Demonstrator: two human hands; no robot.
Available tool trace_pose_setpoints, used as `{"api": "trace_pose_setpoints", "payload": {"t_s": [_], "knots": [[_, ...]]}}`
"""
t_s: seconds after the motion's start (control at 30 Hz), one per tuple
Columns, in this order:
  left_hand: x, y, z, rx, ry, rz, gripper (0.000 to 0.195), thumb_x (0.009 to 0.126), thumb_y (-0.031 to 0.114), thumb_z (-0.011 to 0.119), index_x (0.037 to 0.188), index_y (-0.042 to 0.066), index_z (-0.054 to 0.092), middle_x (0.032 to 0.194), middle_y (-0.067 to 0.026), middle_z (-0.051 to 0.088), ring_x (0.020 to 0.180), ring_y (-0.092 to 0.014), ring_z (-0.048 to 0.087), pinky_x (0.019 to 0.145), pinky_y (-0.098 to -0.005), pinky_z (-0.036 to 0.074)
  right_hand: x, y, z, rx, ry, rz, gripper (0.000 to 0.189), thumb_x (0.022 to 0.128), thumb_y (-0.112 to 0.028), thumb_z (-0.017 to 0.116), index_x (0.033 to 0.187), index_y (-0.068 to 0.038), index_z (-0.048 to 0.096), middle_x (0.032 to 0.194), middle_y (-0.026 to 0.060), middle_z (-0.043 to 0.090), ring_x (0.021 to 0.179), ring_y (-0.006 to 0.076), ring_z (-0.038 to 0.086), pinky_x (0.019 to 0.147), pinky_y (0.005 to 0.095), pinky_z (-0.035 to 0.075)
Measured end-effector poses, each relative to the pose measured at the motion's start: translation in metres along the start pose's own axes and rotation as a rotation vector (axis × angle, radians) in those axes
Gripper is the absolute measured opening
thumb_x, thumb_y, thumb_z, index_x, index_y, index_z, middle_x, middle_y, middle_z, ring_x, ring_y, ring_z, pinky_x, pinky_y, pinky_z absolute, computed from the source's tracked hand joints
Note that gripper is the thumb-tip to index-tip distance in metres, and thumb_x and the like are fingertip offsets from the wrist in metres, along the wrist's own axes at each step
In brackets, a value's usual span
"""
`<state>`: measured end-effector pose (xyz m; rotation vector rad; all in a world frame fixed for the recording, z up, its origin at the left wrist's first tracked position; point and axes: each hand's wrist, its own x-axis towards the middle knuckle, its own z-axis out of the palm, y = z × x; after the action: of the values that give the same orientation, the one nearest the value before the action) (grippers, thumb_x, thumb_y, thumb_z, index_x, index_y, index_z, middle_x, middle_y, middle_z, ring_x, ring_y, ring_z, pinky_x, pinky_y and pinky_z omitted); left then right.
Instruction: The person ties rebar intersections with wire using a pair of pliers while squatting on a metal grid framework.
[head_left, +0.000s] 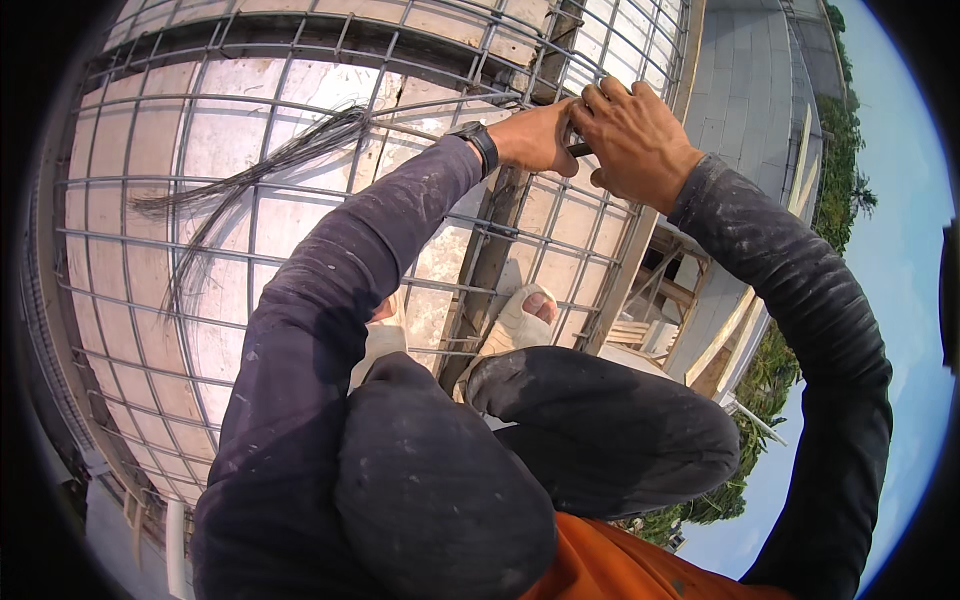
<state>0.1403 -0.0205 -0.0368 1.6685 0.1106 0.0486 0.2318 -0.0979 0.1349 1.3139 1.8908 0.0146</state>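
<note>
My left hand (536, 139), with a black watch at its wrist, meets my right hand (634, 146) over the steel rebar mesh (255, 217). Between them shows a short piece of a dark rod-like tool handle (580, 150); the curled fingers of my right hand close around it. The fingertips of my left hand are partly covered by my right hand, so whatever they pinch is hidden. A loose bundle of thin dark tie wire (300, 157) lies across the mesh to the left, its strands fanning out at the far end.
Pale formwork panels (225, 90) lie beneath the mesh. A narrow beam trench (480, 255) with rebar runs beside my sandalled foot (525, 319). Along the right, a timber edge (626, 277) borders a drop, with wooden framing (660, 300) and a grey block wall (739, 97) beyond.
</note>
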Motion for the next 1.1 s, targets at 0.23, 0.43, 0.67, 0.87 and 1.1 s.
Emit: {"api": "trace_pose_setpoints", "payload": {"t_s": [0.23,0.43,0.67,0.87,1.1], "knots": [[-0.005,-0.001,0.013,0.097,-0.019,0.073,0.067,0.077,0.035,0.088,0.127,0.005,0.055,0.107,-0.0199,0.075,0.102,-0.041,0.073,0.089,-0.0472,0.057,0.012,0.002,-0.024,0.377,-0.548,0.068,0.026,0.1,-0.02,0.064,0.111,0.001,0.072,0.091,0.0127,0.077,0.083,0.0294,0.076,0.079,0.0458,0.061],[-0.006,0.001,0.031,0.123,0.14,0.094,0.052,0.075,0.037,0.088,0.11,0.005,0.066,0.097,-0.0174,0.076,0.088,-0.039,0.074,0.08,-0.0476,0.057,0.025,0.028,-0.039,0.793,-0.862,0.288,0.046,0.094,-0.033,0.074,0.126,-0.001,0.068,0.093,0.0154,0.078,0.091,0.0301,0.078,0.082,0.0446,0.063],[0.016,0.012,-0.018,-0.031,-0.42,-0.001,0.039,0.066,0.032,0.09,0.088,0.002,0.078,0.085,-0.0092,0.072,0.078,-0.025,0.064,0.071,-0.0384,0.05,-0.018,-0.01,0.001,-0.091,0.009,-0.046,0.047,0.098,-0.024,0.068,0.139,-0.002,0.059,0.128,0.0165,0.065,0.111,0.0222,0.062,0.099,0.0349,0.049],[-0.003,0.004,-0.001,0.024,-0.208,0.042,0.065,0.067,0.037,0.094,0.117,0.002,0.072,0.1,-0.0127,0.076,0.094,-0.028,0.072,0.086,-0.0379,0.055,0.008,0.005,-0.03,0.304,-0.589,0.048,0.042,0.094,-0.032,0.068,0.117,0.003,0.072,0.095,0.0165,0.076,0.08,0.0262,0.076,0.072,0.0427,0.062],[0.003,0.017,0.019,-0.054,-0.211,-0.049,0.048,0.074,0.033,0.092,0.107,0.003,0.076,0.1,-0.0089,0.078,0.095,-0.023,0.072,0.088,-0.0357,0.053,0.016,0.034,-0.018,0.99,-0.899,0.377,0.056,0.103,-0.044,0.06,0.117,0.009,0.072,0.079,0.022,0.076,0.063,0.0287,0.078,0.054,0.0362,0.069]]}}
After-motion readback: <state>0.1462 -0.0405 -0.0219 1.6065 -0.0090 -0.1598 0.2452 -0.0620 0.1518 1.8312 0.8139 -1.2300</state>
